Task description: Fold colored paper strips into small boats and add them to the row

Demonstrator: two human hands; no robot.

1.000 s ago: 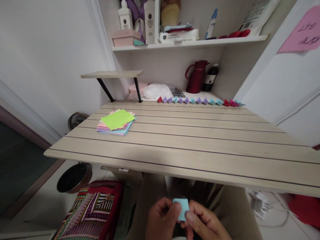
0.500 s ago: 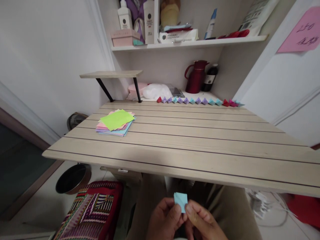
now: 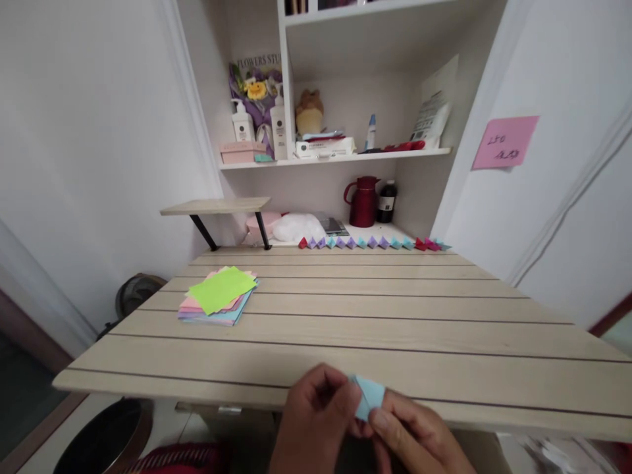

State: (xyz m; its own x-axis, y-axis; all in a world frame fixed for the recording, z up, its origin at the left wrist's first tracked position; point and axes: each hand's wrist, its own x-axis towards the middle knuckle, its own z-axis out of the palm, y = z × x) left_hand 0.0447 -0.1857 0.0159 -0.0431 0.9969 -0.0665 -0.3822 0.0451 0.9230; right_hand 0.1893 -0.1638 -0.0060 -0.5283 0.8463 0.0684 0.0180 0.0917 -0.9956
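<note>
A small folded light-blue paper (image 3: 369, 395) is pinched between both hands just above the near edge of the wooden table (image 3: 345, 329). My left hand (image 3: 316, 424) grips its left side with thumb and fingers closed. My right hand (image 3: 419, 438) grips its right side, thumb on top. A stack of coloured paper sheets (image 3: 217, 303) with a green sheet on top lies at the table's left. A row of folded paper pieces (image 3: 370, 243) in red, purple and blue lines the table's far edge.
A dark red jug (image 3: 363, 201) and a dark bottle (image 3: 386, 201) stand behind the row. A small raised shelf (image 3: 217, 207) stands at the back left. A wall shelf (image 3: 336, 157) holds bottles and boxes. A pink note (image 3: 503, 141) hangs at right. A black bin (image 3: 103, 444) sits below left.
The camera tilted up, so the hands with the blue paper now appear over the table's near edge rather than below it. The paper has turned slightly between the fingers.
</note>
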